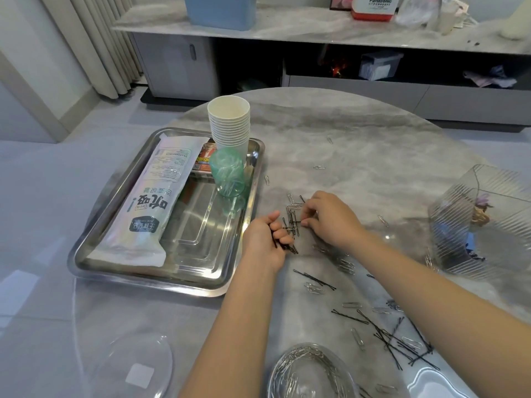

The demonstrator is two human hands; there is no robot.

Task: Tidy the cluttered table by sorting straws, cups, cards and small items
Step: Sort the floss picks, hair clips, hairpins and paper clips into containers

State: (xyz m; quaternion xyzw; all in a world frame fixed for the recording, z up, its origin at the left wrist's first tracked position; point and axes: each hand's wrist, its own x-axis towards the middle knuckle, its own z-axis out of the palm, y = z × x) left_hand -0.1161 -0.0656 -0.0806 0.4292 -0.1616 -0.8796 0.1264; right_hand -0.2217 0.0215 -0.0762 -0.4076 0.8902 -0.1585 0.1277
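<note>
My left hand grips a small bundle of black hairpins just right of the steel tray. My right hand pinches another black hairpin from a small heap of pins and paper clips between both hands. More black hairpins and silver paper clips lie scattered toward the near right. In the tray lie a white straw pack, a stack of paper cups, a green plastic cup and cards.
A clear bowl holding paper clips stands at the near edge; a clear lid lies near left. A ribbed glass container sits at the right. Behind the round marble table runs a low cabinet.
</note>
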